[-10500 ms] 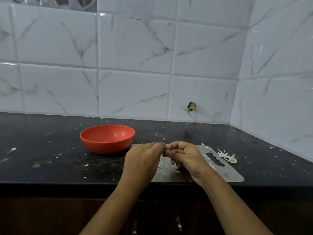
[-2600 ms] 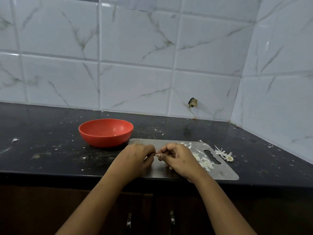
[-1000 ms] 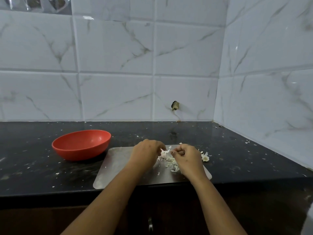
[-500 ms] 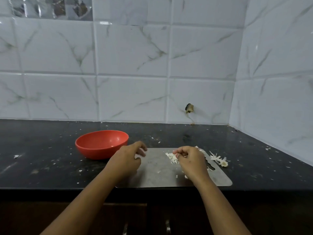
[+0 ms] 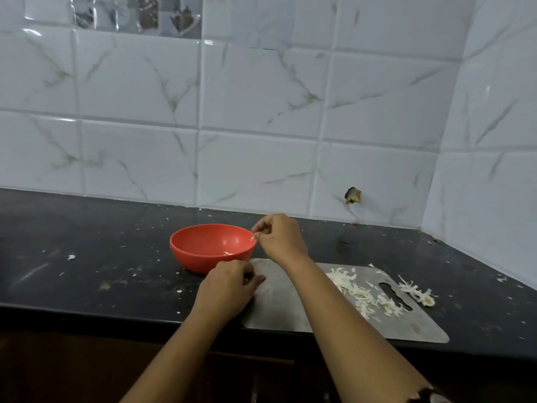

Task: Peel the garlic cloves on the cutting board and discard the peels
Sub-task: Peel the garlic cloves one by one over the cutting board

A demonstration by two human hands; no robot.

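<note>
While your right hand (image 5: 279, 237) pinches a small pale garlic piece (image 5: 254, 237) over the red bowl (image 5: 203, 261), your left hand (image 5: 229, 286) rests curled at the cutting board (image 5: 276, 312) edge, grip unclear. Peels (image 5: 357, 292) lie on the board.

red round plastic bowl (image 5: 212, 248) on black stone counter (image 5: 87, 257), behind-left of flat steel cutting board (image 5: 279, 309) | pale peel heap (image 5: 356, 290) on board's right half | garlic root scrap (image 5: 418, 293) right of board

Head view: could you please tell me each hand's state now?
Left hand: curled, contents cannot be told.
Right hand: pinching a pale piece over the bowl.
</note>
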